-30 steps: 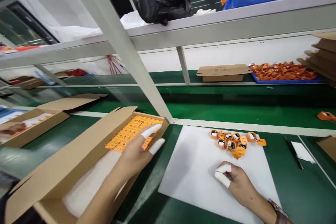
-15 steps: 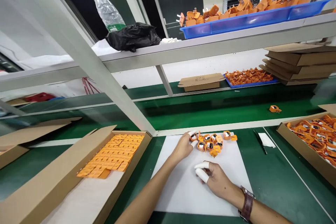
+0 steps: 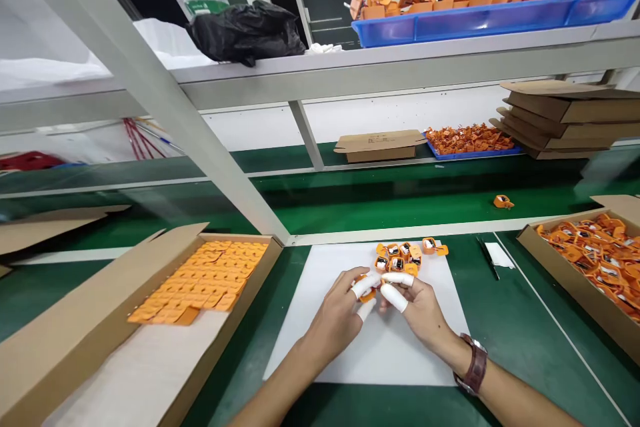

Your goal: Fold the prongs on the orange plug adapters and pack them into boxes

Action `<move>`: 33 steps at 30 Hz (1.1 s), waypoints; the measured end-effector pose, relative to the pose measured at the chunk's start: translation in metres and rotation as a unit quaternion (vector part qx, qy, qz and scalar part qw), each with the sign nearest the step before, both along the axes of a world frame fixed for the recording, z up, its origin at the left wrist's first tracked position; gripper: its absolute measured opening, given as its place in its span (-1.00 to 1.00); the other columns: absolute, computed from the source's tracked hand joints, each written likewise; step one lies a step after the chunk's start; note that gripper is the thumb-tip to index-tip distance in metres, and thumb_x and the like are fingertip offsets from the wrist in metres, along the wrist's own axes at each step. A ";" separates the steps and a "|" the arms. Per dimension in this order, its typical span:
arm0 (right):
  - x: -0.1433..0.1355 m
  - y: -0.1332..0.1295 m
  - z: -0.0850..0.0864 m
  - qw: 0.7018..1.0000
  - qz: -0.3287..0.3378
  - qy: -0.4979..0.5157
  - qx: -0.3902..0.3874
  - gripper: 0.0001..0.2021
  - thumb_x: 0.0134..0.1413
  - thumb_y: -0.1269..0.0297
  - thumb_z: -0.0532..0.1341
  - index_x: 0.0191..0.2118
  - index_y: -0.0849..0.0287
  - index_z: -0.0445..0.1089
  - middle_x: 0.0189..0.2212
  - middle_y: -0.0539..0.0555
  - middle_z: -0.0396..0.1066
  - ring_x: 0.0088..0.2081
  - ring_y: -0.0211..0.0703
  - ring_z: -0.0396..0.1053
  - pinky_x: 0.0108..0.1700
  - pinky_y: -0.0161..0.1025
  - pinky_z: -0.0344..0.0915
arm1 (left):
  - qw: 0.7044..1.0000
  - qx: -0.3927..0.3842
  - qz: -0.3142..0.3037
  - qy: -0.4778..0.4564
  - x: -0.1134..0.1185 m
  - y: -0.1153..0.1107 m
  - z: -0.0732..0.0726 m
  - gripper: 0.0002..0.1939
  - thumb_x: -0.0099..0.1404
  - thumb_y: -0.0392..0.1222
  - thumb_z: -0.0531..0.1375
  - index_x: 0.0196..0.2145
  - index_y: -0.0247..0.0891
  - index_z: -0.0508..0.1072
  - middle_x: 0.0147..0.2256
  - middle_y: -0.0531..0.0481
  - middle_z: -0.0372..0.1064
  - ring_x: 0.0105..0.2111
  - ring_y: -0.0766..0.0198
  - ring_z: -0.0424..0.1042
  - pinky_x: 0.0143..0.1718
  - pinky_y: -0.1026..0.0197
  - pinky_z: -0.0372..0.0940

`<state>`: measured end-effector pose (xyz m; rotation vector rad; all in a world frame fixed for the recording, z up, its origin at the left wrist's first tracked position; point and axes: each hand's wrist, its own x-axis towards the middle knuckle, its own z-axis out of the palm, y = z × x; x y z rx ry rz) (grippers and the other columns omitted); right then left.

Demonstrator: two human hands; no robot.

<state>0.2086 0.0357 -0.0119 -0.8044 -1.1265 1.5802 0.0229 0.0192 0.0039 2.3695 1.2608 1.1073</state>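
My left hand (image 3: 337, 313), with white finger cots on its fingertips, is closed on a small orange plastic plug part (image 3: 368, 295) above a white sheet (image 3: 320, 353). Against the same part, the white-capped thumb and forefinger of my right hand (image 3: 420, 310) are pinched together at its right edge. The fingers hide much of the part. Just beyond them on the sheet lies a cluster of similar orange parts (image 3: 400, 257) with black and white insides. One more orange part (image 3: 434, 246) sits slightly apart on the right.
At left, an open carton (image 3: 250, 287) holds rows of orange pieces. Another carton (image 3: 575, 270) of loose orange parts stands at right, near black tweezers (image 3: 487, 258). A slanted metal post (image 3: 215, 153) and shelf cross in front; a blue tray (image 3: 450, 20) sits above.
My left hand has drawn an orange part from the cluster back toward me. My right hand has met it, its fingertips now at the part. The view has shifted slightly.
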 end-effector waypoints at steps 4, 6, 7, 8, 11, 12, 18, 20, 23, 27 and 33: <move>-0.001 0.001 -0.007 0.999 -0.022 -0.017 0.025 -0.67 -0.10 0.17 0.49 -0.18 0.12 0.51 -0.32 0.02 0.54 -0.30 -0.16 0.51 -0.19 -0.19 0.47 | 0.936 -0.265 -0.054 -0.226 0.001 0.001 -0.003 -0.70 0.27 -0.25 0.28 -0.02 -0.21 0.43 -0.01 -0.16 0.48 -0.05 0.10 0.53 0.03 0.03 0.44; 0.000 0.000 -0.006 0.997 -0.026 -0.036 0.064 -0.74 -0.04 0.23 0.46 -0.19 0.10 0.53 -0.24 0.04 0.52 -0.25 -0.15 0.50 -0.18 -0.20 0.47 | 0.884 -0.342 -0.065 -0.312 0.001 0.001 -0.003 -0.74 0.26 -0.21 0.30 -0.09 -0.24 0.45 -0.05 -0.16 0.52 -0.07 0.11 0.55 0.05 0.05 0.43; 0.001 0.000 -0.006 0.995 -0.023 -0.048 0.089 -0.78 0.01 0.24 0.44 -0.18 0.09 0.53 -0.20 0.06 0.50 -0.22 -0.14 0.50 -0.16 -0.20 0.47 | 0.867 -0.359 -0.061 -0.340 0.001 0.001 -0.004 -0.75 0.25 -0.19 0.31 -0.11 -0.25 0.46 -0.06 -0.16 0.54 -0.07 0.11 0.55 0.05 0.06 0.42; 0.002 0.000 -0.006 0.991 -0.020 -0.060 0.118 -0.80 0.06 0.26 0.41 -0.16 0.07 0.53 -0.17 0.07 0.49 -0.18 -0.13 0.49 -0.16 -0.19 0.48 | 0.855 -0.368 -0.054 -0.361 0.001 0.001 -0.005 -0.76 0.25 -0.18 0.31 -0.14 -0.26 0.47 -0.07 -0.16 0.55 -0.08 0.10 0.55 0.03 0.07 0.42; 0.004 -0.001 -0.007 0.966 -0.016 -0.124 0.227 -0.77 0.15 0.36 0.34 -0.06 0.01 0.51 -0.16 0.07 0.47 -0.13 -0.12 0.47 -0.11 -0.16 0.48 | 0.839 -0.369 -0.026 -0.400 0.002 0.001 -0.010 -0.78 0.23 -0.17 0.32 -0.17 -0.26 0.50 -0.10 -0.14 0.58 -0.10 0.12 0.56 0.01 0.11 0.42; 0.004 -0.002 -0.008 0.951 -0.017 -0.151 0.270 -0.73 0.16 0.41 0.33 -0.03 -0.01 0.48 -0.16 0.06 0.48 -0.12 -0.12 0.47 -0.07 -0.15 0.47 | 0.838 -0.365 -0.014 -0.406 0.002 0.001 -0.012 -0.78 0.21 -0.18 0.34 -0.18 -0.26 0.51 -0.11 -0.13 0.58 -0.11 0.13 0.57 0.00 0.13 0.43; 0.005 -0.004 -0.016 0.874 -0.010 -0.249 0.418 -0.49 0.23 0.53 0.24 0.22 -0.07 0.29 0.02 0.12 0.45 0.03 -0.09 0.42 0.06 -0.07 0.40 | 0.829 -0.376 0.021 -0.415 -0.002 0.000 -0.020 -0.79 0.16 -0.18 0.36 -0.22 -0.24 0.56 -0.12 -0.13 0.61 -0.10 0.06 0.58 -0.03 0.09 0.46; 0.005 -0.003 -0.016 0.867 -0.016 -0.258 0.426 -0.49 0.24 0.54 0.24 0.22 -0.07 0.28 0.03 0.11 0.45 0.04 -0.08 0.41 0.07 -0.05 0.39 | 0.836 -0.394 -0.004 -0.383 -0.006 -0.002 -0.016 -0.74 0.23 -0.15 0.32 -0.12 -0.23 0.57 -0.04 -0.13 0.58 0.01 0.02 0.53 0.10 0.03 0.40; 0.005 -0.002 -0.014 0.860 -0.019 -0.267 0.434 -0.48 0.23 0.55 0.24 0.22 -0.06 0.27 0.04 0.11 0.45 0.04 -0.06 0.39 0.06 -0.04 0.39 | 0.849 -0.398 -0.049 -0.343 -0.009 -0.004 -0.010 -0.64 0.30 -0.14 0.26 0.05 -0.19 0.53 0.12 -0.10 0.48 0.15 0.01 0.42 0.22 -0.01 0.30; 0.002 -0.005 -0.011 0.874 0.014 -0.277 0.400 -0.51 0.25 0.51 0.23 0.21 -0.07 0.28 0.04 0.13 0.42 0.03 -0.05 0.36 0.07 -0.02 0.37 | 0.857 -0.391 -0.063 -0.329 -0.009 -0.007 -0.012 -0.62 0.35 -0.16 0.23 0.11 -0.16 0.49 0.15 -0.08 0.44 0.15 0.02 0.42 0.23 0.00 0.29; 0.001 -0.008 -0.019 0.968 0.067 -0.185 0.154 -0.65 0.28 0.31 0.20 0.15 0.02 0.27 -0.20 0.06 0.37 -0.16 -0.14 0.44 -0.04 -0.11 0.46 | 0.848 -0.396 -0.043 -0.349 -0.014 -0.008 -0.014 -0.63 0.32 -0.13 0.26 0.08 -0.14 0.52 0.17 -0.08 0.42 0.17 -0.01 0.40 0.22 -0.01 0.30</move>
